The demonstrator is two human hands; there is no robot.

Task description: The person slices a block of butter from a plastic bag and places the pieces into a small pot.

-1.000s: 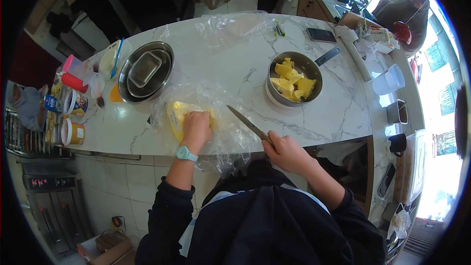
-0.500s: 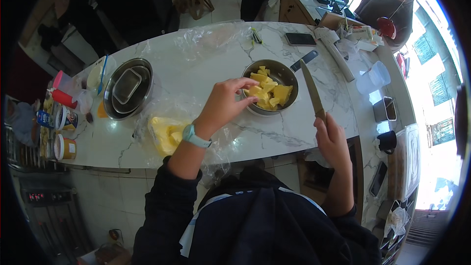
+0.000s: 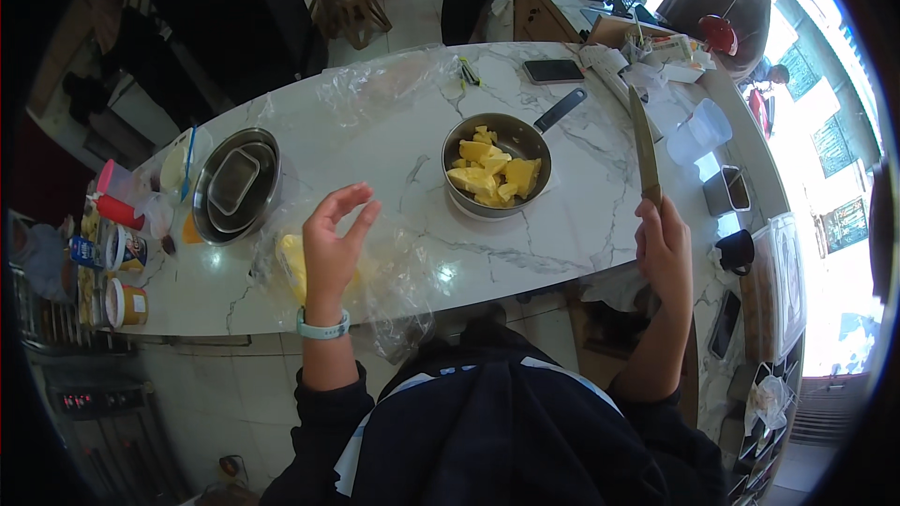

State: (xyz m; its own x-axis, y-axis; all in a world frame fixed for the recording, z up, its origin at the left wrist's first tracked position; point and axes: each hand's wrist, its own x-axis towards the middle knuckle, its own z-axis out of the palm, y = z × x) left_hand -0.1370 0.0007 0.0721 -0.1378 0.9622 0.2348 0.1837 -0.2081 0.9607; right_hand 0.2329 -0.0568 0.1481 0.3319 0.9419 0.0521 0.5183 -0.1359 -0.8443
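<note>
Pale yellow chunks that look like butter (image 3: 494,169) lie heaped in a metal saucepan (image 3: 454,147) with a dark handle, which rests on a low white base (image 3: 487,215) on the marble-patterned counter. My left hand (image 3: 336,234) hovers over the larger butter block (image 3: 292,265), fingers curved and apart, with nothing between them. That block lies on crumpled clear plastic wrap (image 3: 394,286) and is partly hidden by the hand. Over the counter's right side, my right hand (image 3: 664,242) grips a long knife (image 3: 644,150) by its handle, blade pointing up and away from me.
Nested metal bowls (image 3: 272,189) hold a small metal tray (image 3: 234,181) at the left. Tubs (image 3: 126,303) line the left edge. A phone (image 3: 553,71) lies at the back. Clear plastic containers (image 3: 698,139) and a black mug (image 3: 736,252) stand right. Other people are beyond the counter.
My left hand has left the saucepan and moved left, over the butter block. My right hand has shifted right with the knife, away from the pan.
</note>
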